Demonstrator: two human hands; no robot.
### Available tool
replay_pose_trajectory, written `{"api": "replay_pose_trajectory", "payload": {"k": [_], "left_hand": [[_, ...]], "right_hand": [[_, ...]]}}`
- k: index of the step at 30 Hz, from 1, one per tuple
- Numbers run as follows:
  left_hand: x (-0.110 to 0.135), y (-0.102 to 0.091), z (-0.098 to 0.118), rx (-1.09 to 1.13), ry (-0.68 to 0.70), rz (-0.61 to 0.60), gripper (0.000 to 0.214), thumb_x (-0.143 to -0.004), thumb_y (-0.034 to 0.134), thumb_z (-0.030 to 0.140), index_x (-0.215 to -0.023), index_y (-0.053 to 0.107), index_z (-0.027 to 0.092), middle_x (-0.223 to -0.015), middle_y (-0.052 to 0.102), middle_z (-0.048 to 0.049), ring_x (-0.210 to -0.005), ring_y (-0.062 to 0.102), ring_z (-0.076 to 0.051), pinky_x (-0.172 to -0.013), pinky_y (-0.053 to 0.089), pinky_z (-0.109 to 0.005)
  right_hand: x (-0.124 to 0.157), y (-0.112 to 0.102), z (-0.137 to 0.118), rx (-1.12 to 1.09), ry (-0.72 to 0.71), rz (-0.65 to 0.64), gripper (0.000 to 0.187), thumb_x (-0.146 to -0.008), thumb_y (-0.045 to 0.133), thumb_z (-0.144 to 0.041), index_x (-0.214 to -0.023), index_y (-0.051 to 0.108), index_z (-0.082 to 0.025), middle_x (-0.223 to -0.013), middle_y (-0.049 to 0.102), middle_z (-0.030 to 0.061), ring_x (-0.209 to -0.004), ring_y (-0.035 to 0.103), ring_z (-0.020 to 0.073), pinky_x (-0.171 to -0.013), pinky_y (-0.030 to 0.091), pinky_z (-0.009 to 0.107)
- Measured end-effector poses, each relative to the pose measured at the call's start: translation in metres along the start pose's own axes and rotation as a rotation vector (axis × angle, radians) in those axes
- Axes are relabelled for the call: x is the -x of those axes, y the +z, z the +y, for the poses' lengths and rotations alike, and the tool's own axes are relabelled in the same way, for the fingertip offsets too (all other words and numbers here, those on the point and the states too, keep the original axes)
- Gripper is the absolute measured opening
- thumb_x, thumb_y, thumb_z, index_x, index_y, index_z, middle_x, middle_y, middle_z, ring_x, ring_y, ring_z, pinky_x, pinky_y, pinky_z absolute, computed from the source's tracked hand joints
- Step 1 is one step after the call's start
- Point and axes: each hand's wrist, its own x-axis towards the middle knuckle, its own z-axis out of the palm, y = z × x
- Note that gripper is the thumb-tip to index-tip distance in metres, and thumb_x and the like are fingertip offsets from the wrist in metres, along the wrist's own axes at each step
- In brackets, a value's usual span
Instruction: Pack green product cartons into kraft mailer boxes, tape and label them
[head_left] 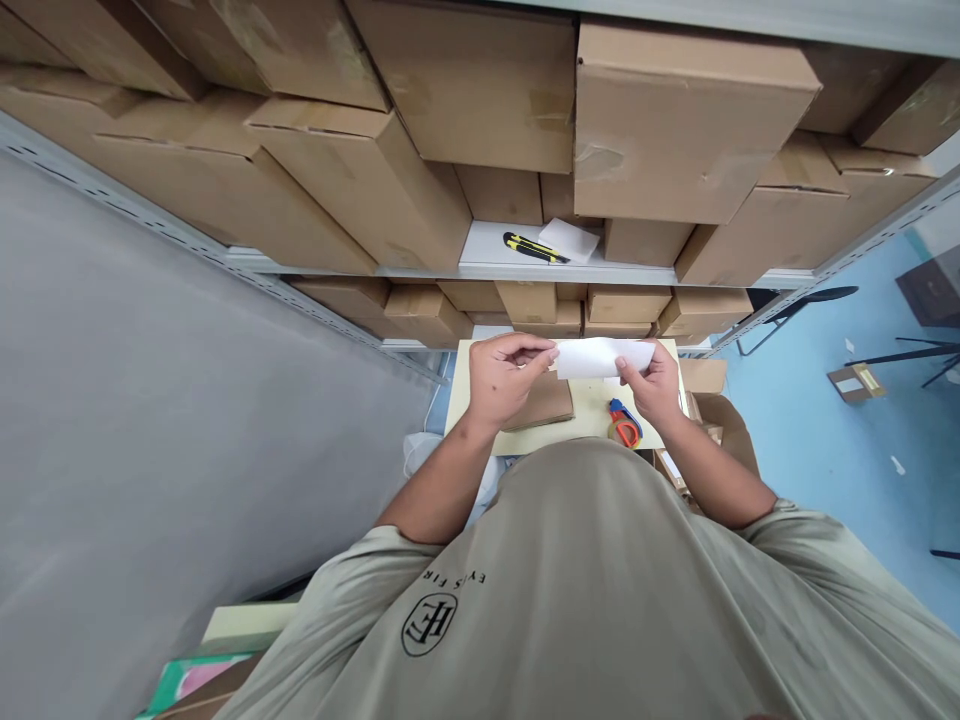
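Metal shelving [480,273], stacked with brown cardboard boxes [487,90], rises ahead of a person in a grey-green shirt [592,590]. Beneath it is a pale yellow worktop [589,415], with a flat piece of cardboard [547,402] lying on its left part. Over the worktop, the two hands hold a white slip [600,357] between them. The left hand [506,380] pinches its left edge, thumb and fingertips drawn together; the right hand [651,385] grips the other end, thumb in front, fingers curled behind.

The biggest risk is probably a drop: the left pinch takes in only a narrow edge, so if the right grip loosened, the slip could swing down or fall near the orange-and-blue tape dispenser [625,425]. Uneven pulling could tear it; a lesser worry is the right thumb pressing in a crease.

The slip itself is a blank-looking oblong, wider than tall, slightly bowed along its top (any print or adhesive is impossible to make out).
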Motion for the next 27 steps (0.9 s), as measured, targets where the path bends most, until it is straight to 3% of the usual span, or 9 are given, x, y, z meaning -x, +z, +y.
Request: {"api": "replay_pose_trajectory", "payload": {"k": [7,13,21,27], "left_hand": [[-0.001,0.003,-0.002,-0.198,0.278,0.058,0.015,-0.09,0.093,0.036,-0.083,0.088,0.025,-0.081,0.084,-0.0018,-0.07,0.078,-0.016,-0.067,0.067,-0.029],[0.0,0.006,-0.007,-0.232,0.451,0.098,0.012,-0.093,0.089,0.031,-0.082,0.086,0.026,-0.082,0.083,-0.0017,-0.074,0.079,-0.018,-0.072,0.067,-0.033],[0.002,0.009,-0.011,-0.235,0.361,0.146,0.025,-0.089,0.092,0.048,-0.076,0.083,0.028,-0.081,0.083,-0.0029,-0.076,0.08,-0.022,-0.075,0.069,-0.04],[0.001,0.011,-0.006,-0.165,0.36,0.151,0.02,-0.09,0.094,0.048,-0.089,0.09,0.029,-0.084,0.084,-0.0021,-0.075,0.079,-0.019,-0.075,0.068,-0.037]], "right_hand": [[0.011,-0.001,-0.004,0.069,-0.097,0.003,0.051,-0.094,0.082,-0.075,-0.094,0.066,-0.026,-0.067,0.064,-0.0051,-0.058,0.058,0.0151,-0.055,0.05,0.029],[0.014,0.0,-0.008,0.088,-0.205,0.011,0.047,-0.1,0.078,-0.072,-0.092,0.066,-0.027,-0.07,0.068,-0.003,-0.059,0.063,0.0176,-0.06,0.054,0.034],[0.022,0.002,-0.006,0.082,-0.273,0.024,0.04,-0.102,0.078,-0.067,-0.094,0.069,-0.029,-0.076,0.075,0.0016,-0.062,0.069,0.0212,-0.064,0.061,0.04],[0.02,0.001,-0.003,0.074,-0.362,0.011,0.032,-0.103,0.079,-0.06,-0.097,0.071,-0.03,-0.078,0.076,0.003,-0.068,0.073,0.0236,-0.064,0.064,0.042]]}}
